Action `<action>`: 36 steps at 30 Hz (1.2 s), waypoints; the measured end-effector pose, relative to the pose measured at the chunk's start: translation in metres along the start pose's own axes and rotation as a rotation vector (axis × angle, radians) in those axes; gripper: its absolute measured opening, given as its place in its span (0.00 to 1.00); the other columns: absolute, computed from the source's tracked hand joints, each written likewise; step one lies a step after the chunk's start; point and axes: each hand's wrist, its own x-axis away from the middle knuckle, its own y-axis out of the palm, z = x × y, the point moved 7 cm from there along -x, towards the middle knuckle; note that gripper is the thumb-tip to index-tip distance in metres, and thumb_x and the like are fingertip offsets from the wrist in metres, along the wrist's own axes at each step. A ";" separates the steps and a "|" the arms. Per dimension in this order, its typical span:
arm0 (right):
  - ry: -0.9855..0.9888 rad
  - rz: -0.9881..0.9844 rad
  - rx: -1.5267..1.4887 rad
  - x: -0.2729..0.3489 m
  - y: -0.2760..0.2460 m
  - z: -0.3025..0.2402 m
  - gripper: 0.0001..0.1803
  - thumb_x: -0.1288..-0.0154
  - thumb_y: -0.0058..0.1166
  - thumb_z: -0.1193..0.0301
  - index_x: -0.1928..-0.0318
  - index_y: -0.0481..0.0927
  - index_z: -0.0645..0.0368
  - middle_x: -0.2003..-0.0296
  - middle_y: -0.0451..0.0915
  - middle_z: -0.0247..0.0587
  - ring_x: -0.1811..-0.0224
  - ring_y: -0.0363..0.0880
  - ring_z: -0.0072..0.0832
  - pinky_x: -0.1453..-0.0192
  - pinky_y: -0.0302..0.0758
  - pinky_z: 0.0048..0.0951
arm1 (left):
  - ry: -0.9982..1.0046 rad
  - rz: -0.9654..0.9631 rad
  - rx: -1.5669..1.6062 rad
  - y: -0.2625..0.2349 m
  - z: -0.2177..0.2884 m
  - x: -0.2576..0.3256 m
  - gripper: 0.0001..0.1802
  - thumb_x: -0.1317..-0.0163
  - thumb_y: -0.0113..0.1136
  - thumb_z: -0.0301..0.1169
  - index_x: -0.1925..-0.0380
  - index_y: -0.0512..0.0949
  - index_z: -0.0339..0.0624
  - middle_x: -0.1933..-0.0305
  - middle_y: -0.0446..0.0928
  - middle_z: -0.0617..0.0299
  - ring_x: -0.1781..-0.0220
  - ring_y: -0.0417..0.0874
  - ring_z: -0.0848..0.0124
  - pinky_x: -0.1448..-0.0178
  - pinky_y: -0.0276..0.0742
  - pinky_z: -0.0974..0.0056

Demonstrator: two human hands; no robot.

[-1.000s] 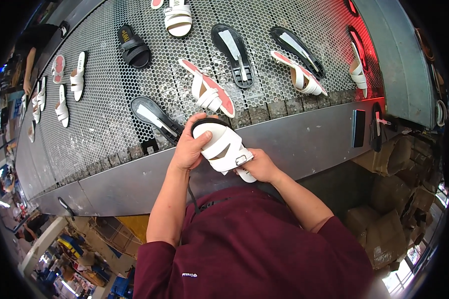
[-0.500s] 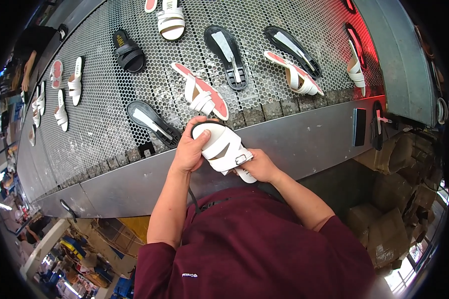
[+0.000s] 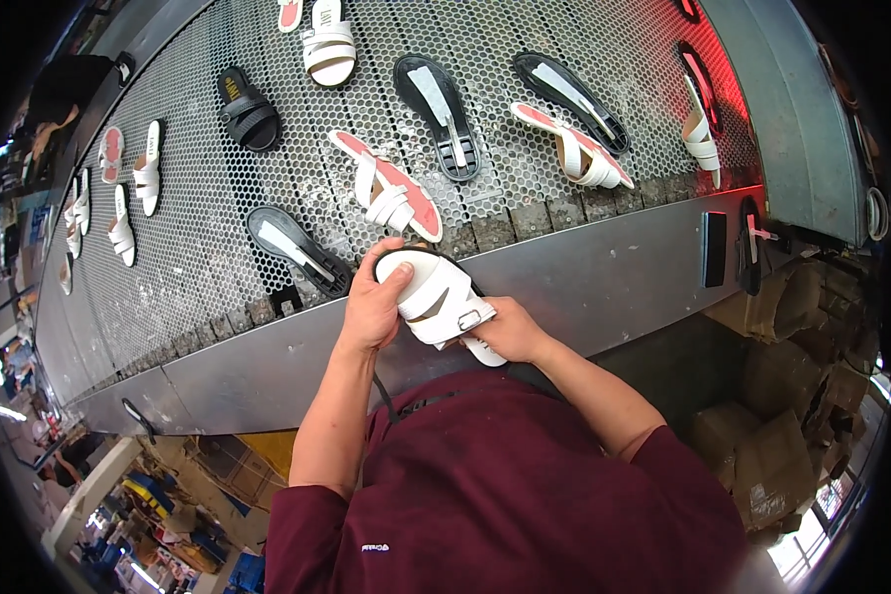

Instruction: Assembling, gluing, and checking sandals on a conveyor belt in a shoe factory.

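Note:
Between my two hands, just in front of the conveyor's metal edge, is a white sandal (image 3: pixel 432 289) with crossed straps, a buckle and a dark sole edge. My left hand (image 3: pixel 374 300) is closed round its toe end, thumb on the white insole. Closed at the strap side, my right hand (image 3: pixel 508 330) has its fingers partly hidden under the straps. Nearest beyond the sandal lies a white strapped upper with a pink underside (image 3: pixel 396 193). To its left rests a black sole (image 3: pixel 295 247) with a pale strip along it.
The perforated conveyor (image 3: pixel 193 228) carries several more soles, uppers and sandals, among them a black sandal (image 3: pixel 249 114). A grey machine housing (image 3: pixel 802 129) with red light beside it stands at the right. Cardboard boxes (image 3: pixel 772 465) are piled lower right. Another person's arm (image 3: pixel 61 134) shows far left.
The pieces on the conveyor have shifted slightly left. My hands keep their grip on the white sandal, which has moved only a little left and down.

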 end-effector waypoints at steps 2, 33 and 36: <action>-0.020 0.000 0.059 0.001 -0.002 -0.002 0.12 0.40 0.59 0.72 0.56 0.82 0.63 0.63 0.84 0.38 0.63 0.79 0.21 0.56 0.74 0.27 | 0.045 0.002 -0.118 0.001 0.006 0.001 0.20 0.37 0.57 0.22 0.45 0.69 0.38 0.56 0.79 0.56 0.57 0.80 0.72 0.51 0.78 0.66; -0.046 -0.075 0.477 0.012 -0.060 -0.004 0.22 0.46 0.63 0.56 0.61 0.80 0.64 0.66 0.82 0.49 0.64 0.80 0.34 0.55 0.74 0.32 | -0.025 -0.051 -0.987 0.006 -0.003 -0.001 0.11 0.42 0.64 0.28 0.61 0.80 0.33 0.65 0.82 0.61 0.65 0.79 0.79 0.60 0.77 0.71; 0.017 -0.007 0.656 0.020 -0.086 -0.001 0.23 0.47 0.63 0.57 0.60 0.80 0.64 0.64 0.82 0.51 0.62 0.81 0.37 0.55 0.75 0.33 | -0.067 0.059 -0.813 -0.020 -0.020 -0.004 0.11 0.42 0.63 0.28 0.60 0.80 0.33 0.64 0.82 0.61 0.64 0.79 0.79 0.59 0.76 0.71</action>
